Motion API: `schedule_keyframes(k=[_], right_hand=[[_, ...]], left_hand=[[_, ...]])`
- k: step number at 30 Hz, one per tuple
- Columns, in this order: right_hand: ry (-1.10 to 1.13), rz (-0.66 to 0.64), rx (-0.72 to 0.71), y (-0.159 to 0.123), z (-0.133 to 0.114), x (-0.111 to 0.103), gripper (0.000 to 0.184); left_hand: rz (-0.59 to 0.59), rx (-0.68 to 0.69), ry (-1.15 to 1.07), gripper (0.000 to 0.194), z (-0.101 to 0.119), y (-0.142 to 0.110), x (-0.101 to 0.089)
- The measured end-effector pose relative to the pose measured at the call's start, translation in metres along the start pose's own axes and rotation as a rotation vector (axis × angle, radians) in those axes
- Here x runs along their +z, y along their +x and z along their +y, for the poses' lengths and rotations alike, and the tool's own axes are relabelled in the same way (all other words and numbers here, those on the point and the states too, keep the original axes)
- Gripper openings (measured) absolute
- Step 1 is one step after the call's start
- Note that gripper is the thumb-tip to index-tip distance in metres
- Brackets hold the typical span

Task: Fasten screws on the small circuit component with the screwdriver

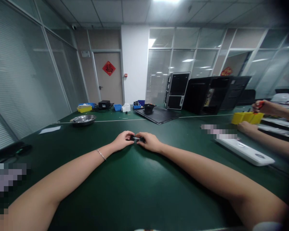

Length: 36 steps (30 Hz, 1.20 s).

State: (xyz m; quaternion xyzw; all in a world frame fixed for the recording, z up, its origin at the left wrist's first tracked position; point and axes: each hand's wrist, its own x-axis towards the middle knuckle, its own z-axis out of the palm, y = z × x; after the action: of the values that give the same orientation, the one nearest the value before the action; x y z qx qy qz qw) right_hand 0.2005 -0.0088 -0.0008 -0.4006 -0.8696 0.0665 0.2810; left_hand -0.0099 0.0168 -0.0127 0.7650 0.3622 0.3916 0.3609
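Over the middle of the green table [137, 189], my two hands meet at a small black part with a thin silvery rod [136, 138]. My left hand [121, 141] pinches its left black end between thumb and fingers. Closed around the dark right end is my right hand [150, 141], with the fingers curled over it. The short shiny rod shows in the gap between my fingertips. Much of the part is covered by my fingers, so I cannot tell its exact kind.
A metal bowl [83, 120] stands at the far left. Behind my hands lie a flat black panel [162, 118] and blue bins [118, 107]. Computer cases [199, 96] stand at the back. On the right are a long white device [248, 152], a yellow bin [238, 118] and another person's hands [267, 107].
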Motion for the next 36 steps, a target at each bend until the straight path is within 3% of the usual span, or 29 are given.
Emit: schedule_keyframes(k=[6, 11, 15, 36], right_hand=[[0.104, 0.084, -0.005, -0.001, 0.002, -0.001, 0.041], [0.241, 0.247, -0.075, -0.003, 0.001, -0.001, 0.038], [0.261, 0.236, -0.113, -0.003, -0.002, -0.001, 0.038], [0.236, 0.183, -0.147, -0.004, -0.004, -0.003, 0.035]], left_hand=[[-0.023, -0.011, -0.139, 0.04, 0.004, -0.001, 0.002], [-0.08, 0.05, -0.01, 0.045, 0.007, -0.003, 0.004], [-0.118, 0.1, 0.077, 0.045, 0.009, -0.005, 0.005], [-0.145, 0.087, -0.003, 0.044, 0.013, -0.007, 0.004]])
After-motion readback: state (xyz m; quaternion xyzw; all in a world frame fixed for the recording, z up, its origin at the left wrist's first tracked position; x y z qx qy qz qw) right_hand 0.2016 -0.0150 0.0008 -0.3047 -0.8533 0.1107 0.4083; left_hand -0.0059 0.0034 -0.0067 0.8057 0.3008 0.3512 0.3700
